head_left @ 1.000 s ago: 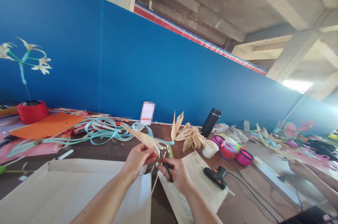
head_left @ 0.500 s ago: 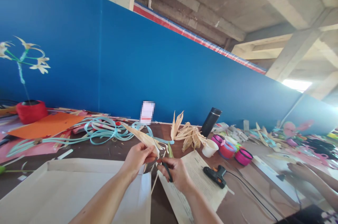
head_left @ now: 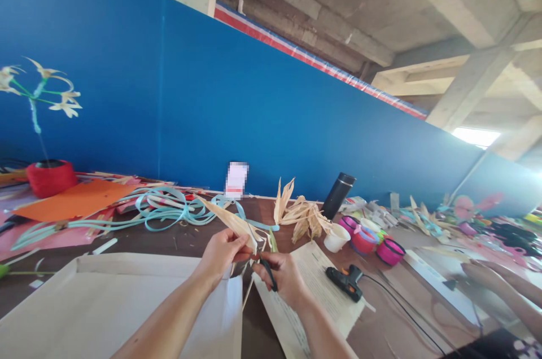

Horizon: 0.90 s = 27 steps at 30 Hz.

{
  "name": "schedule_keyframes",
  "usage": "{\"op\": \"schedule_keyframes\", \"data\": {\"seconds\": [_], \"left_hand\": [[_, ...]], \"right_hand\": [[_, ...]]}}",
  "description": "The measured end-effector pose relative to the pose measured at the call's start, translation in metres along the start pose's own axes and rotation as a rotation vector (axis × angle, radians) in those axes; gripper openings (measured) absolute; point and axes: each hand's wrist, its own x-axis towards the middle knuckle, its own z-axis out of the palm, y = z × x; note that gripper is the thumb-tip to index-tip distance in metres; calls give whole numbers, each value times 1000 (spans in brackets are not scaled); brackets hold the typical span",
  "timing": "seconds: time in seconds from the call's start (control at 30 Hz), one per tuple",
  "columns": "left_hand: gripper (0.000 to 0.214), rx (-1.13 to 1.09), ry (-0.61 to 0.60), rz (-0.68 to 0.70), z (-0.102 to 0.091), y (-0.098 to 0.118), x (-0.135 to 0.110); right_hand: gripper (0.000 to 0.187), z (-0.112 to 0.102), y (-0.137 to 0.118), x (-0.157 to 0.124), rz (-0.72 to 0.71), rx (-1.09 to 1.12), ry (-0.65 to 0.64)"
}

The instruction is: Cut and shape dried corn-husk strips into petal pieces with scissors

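Between its thumb and fingers, my left hand (head_left: 222, 253) pinches a pale dried corn husk (head_left: 231, 219), whose long tip points up and to the left. Black-handled scissors (head_left: 268, 274) are gripped in my right hand (head_left: 284, 277), with the blades up against the husk's lower right edge. How far the blades are apart is hard to make out. Thin strips of husk hang near the blades, and a greenish piece (head_left: 273, 241) stands just behind my right hand. Below that hand lies a printed sheet (head_left: 326, 291).
A white box lid (head_left: 127, 302) lies left. A glue gun (head_left: 345, 281) with a cord is at right, near a white cup (head_left: 337, 237) and a black flask (head_left: 339, 195). More husks (head_left: 309, 218) and blue ribbon (head_left: 169, 209) lie behind. Another person's hands (head_left: 486, 277) are far right.
Almost nothing differs. The husk and the strips by the blades have shifted very slightly; both hands keep their hold in nearly the same place.
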Motion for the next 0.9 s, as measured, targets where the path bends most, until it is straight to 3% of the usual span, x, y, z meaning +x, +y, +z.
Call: {"op": "schedule_keyframes", "data": {"seconds": [0.57,0.9], "left_hand": [[27,37,-15,17,-4,-6,5],[34,118,-79,-11,-4,-4,1]], "right_hand": [[32,1,0,0,-3,-37,21],[36,-1,1,1,48,52,-11]]}}
